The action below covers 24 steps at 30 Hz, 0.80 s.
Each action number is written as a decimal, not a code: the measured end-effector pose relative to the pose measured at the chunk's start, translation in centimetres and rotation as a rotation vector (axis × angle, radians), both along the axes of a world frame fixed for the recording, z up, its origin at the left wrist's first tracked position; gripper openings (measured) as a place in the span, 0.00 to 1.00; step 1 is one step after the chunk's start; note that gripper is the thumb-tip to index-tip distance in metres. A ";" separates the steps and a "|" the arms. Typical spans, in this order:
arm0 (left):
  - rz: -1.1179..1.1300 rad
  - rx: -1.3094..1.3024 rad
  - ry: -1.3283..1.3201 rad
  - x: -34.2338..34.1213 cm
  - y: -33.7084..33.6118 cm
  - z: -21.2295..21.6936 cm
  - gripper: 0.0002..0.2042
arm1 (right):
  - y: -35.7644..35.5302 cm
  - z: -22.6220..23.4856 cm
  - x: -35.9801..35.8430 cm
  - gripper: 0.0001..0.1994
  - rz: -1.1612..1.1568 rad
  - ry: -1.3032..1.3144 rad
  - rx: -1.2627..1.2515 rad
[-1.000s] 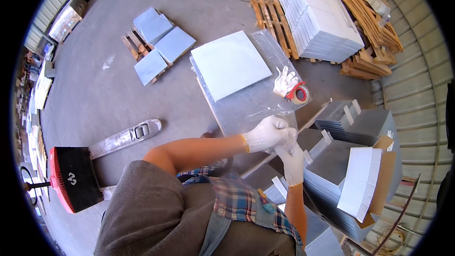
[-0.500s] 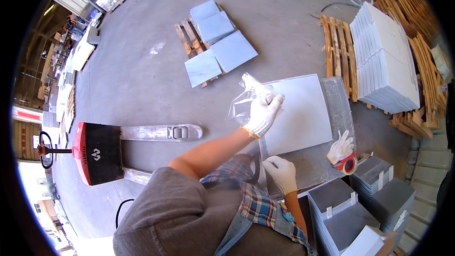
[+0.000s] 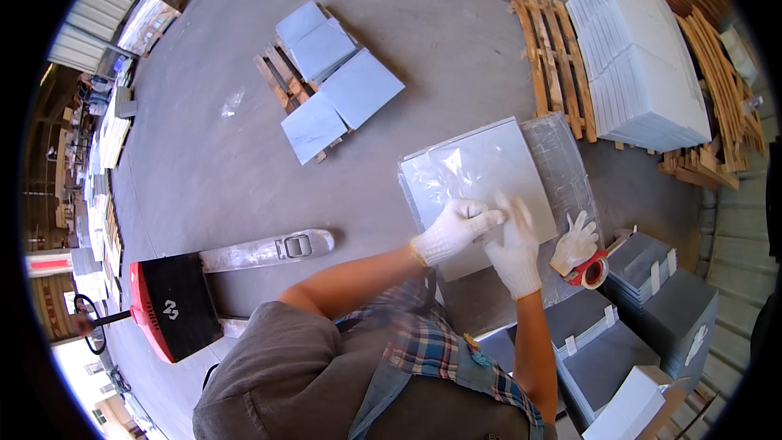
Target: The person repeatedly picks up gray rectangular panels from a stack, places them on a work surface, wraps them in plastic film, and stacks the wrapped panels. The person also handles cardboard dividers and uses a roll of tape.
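Note:
White knitted gloves cover both of my hands. My left hand point(image 3: 458, 231) is closed, thumb against fingers, on a clear plastic sheet point(image 3: 452, 167) that spreads crumpled and shiny over a pale square slab point(image 3: 521, 165). Close beside its fingertips is my right hand point(image 3: 516, 254), above the slab; its fingers are smeared by motion, so their grip is unclear. The slab lies on a film-wrapped stack point(image 3: 570, 151). A loose white glove point(image 3: 575, 244) and a red tape dispenser point(image 3: 593, 270) rest at the right edge.
Dark grey slab stacks point(image 3: 603, 350) stand close on my right. A red and black pallet jack point(image 3: 175, 305) is at the left. Ahead, a wooden pallet point(image 3: 281, 77) bears bluish slabs point(image 3: 362, 85). A tall white slab stack point(image 3: 643, 73) rises at the far right.
My left hand has come down and toward the right, laying the plastic sheet over the slab. My right hand has risen from the near edge to meet it. The view has shifted slightly.

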<state>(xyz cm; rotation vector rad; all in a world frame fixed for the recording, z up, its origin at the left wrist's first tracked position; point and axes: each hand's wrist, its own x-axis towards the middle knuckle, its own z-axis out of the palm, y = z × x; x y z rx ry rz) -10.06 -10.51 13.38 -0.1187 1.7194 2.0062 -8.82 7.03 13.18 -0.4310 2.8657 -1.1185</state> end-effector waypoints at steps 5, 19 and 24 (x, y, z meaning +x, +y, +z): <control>0.206 0.048 -0.033 0.1 -0.8 -1.1 0.15 | 0.8 -2.1 1.0 0.08 -0.069 -0.020 0.046; 0.356 0.034 -0.002 -3.4 -1.4 -0.9 0.13 | -1.7 -0.5 3.4 0.08 -0.059 0.072 -0.221; -0.009 -0.282 0.269 -0.6 -0.7 -2.9 0.10 | -0.4 -2.3 1.2 0.20 -0.612 -0.447 -0.859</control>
